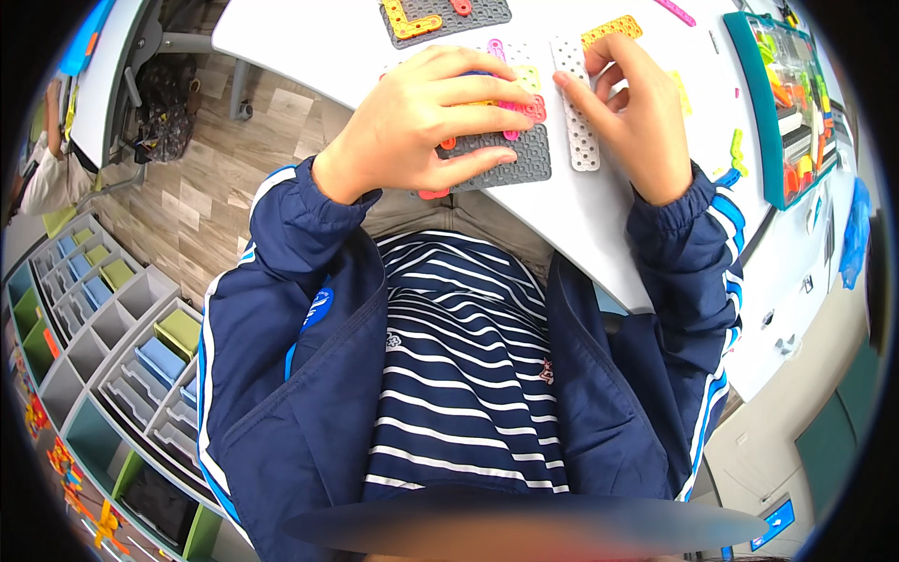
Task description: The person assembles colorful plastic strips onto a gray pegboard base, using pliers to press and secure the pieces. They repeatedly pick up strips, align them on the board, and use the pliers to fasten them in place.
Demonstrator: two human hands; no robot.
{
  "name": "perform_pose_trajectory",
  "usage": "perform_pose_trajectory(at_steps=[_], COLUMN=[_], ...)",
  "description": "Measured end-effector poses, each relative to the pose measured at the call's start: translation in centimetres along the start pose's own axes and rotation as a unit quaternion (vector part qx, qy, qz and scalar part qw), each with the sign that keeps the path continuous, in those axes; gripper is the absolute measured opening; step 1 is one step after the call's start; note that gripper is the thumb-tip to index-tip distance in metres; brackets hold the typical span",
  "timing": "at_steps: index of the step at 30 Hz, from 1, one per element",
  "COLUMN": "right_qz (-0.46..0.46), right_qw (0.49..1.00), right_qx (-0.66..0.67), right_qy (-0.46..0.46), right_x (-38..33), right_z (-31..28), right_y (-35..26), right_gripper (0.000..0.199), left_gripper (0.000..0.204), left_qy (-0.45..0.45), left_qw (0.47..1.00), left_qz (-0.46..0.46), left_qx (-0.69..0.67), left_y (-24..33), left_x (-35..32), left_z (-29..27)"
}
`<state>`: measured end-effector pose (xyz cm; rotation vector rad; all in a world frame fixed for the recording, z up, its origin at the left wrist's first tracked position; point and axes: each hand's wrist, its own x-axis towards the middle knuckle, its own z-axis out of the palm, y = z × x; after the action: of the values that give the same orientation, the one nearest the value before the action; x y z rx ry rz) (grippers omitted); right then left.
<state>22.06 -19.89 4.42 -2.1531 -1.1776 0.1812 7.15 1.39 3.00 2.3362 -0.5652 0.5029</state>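
My left hand (433,117) lies spread over a grey perforated plate (524,159) at the near edge of the white table (599,225), its fingers pressing on pink and yellow perforated strips (526,106) fixed to the plate. My right hand (637,117) rests beside it, thumb and fingers touching a long white perforated strip (578,112) that lies flat on the table just right of the grey plate. A yellow perforated piece (611,30) lies just beyond my right fingers.
A second grey plate (478,14) with a yellow piece and a red piece sits farther back. A teal tray (782,103) of coloured parts stands at the right. Small green pieces (737,150) lie near it. Storage shelves (112,337) with bins stand to my left on the wooden floor.
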Motion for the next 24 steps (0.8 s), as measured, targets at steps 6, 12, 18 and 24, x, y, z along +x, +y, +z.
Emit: perform_pose_trajectory(at_steps=[6,12,18,24], right_qz=[0.025,0.043,0.019,0.024], right_qw=[0.992,0.985,0.987,0.985], right_qx=[0.08,0.103,0.121,0.128], right_qy=[-0.095,-0.132,-0.107,-0.115], right_x=[-0.8,-1.0,-1.1,-1.1], right_z=[-0.8,-1.1,-0.9,-1.0], right_y=[-0.6,-1.2,-1.0,-0.8], right_gripper=[0.028,0.033,0.033,0.032], left_gripper=[0.038,0.038,0.037,0.037], left_qy=[0.042,0.045,0.045,0.045], left_qw=[0.996,0.995,0.995,0.995], left_qz=[-0.052,-0.062,-0.06,-0.054], left_qx=[0.064,0.071,0.071,0.066], left_y=[-0.4,-1.0,-0.9,-1.2], left_x=[-0.5,-0.9,-0.5,-0.5], left_z=[0.2,0.9,1.0,1.0])
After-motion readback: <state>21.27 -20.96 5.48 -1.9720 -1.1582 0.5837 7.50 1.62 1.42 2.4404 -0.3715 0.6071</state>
